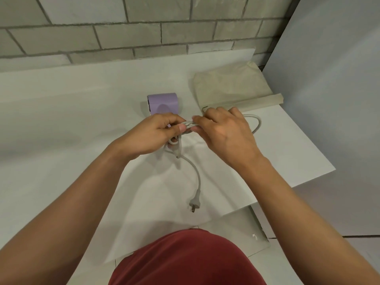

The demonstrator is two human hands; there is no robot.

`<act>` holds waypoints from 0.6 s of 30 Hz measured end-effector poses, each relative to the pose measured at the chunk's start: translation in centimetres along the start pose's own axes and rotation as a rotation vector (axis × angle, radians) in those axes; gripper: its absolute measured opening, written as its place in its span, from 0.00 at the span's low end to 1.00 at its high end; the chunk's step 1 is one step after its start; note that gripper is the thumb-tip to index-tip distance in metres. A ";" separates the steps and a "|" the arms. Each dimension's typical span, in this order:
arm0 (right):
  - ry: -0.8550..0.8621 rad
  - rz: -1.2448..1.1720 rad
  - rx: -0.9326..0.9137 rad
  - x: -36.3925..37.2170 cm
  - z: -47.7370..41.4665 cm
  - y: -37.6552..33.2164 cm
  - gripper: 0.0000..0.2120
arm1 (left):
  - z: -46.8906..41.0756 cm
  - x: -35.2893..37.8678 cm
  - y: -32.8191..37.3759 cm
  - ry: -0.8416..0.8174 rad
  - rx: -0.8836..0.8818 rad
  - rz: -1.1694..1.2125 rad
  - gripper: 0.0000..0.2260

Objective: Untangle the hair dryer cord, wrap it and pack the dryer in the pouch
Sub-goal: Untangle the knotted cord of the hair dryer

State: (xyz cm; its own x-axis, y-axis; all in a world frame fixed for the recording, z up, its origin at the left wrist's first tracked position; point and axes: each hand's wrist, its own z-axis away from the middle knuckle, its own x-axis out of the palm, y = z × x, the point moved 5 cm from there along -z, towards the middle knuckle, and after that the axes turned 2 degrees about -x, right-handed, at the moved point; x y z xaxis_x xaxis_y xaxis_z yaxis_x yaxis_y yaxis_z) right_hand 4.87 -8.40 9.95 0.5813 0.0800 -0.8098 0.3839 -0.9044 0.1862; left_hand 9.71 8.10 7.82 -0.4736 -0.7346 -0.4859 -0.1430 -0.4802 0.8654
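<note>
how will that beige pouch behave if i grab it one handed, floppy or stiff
Probably floppy: the pouch lies flat and creased on the table, so it should sag. It likely weighs little, looking like thin empty cloth. Its mouth, lying shut, probably won't stay open unaided.

At frame centre the left hand (153,134) covers the handle of the hair dryer (163,103). Loops of the cord (199,182) vanish inside both grips, and the right hand (224,132) hides the near edge of the pouch (230,85).
</note>
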 end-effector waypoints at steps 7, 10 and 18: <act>0.013 -0.363 0.155 -0.8 -0.1 1.9 0.11 | -0.2 0.5 0.3 -0.077 0.015 0.093 0.09; 0.076 -0.464 0.229 -1.6 -0.1 2.6 0.09 | -0.7 0.3 1.1 -0.078 0.066 0.101 0.09; 0.353 -0.635 0.503 -5.2 -0.2 6.7 0.06 | -1.2 0.4 0.9 -0.025 0.107 -0.040 0.06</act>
State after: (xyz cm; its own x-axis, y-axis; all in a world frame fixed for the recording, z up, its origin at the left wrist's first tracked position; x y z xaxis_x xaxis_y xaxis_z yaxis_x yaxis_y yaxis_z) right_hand 4.55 -14.78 15.57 0.5855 0.6793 -0.4425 0.3968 -0.7161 -0.5743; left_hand 10.48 6.81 8.31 -0.4867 -0.7034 -0.5179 -0.2537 -0.4535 0.8544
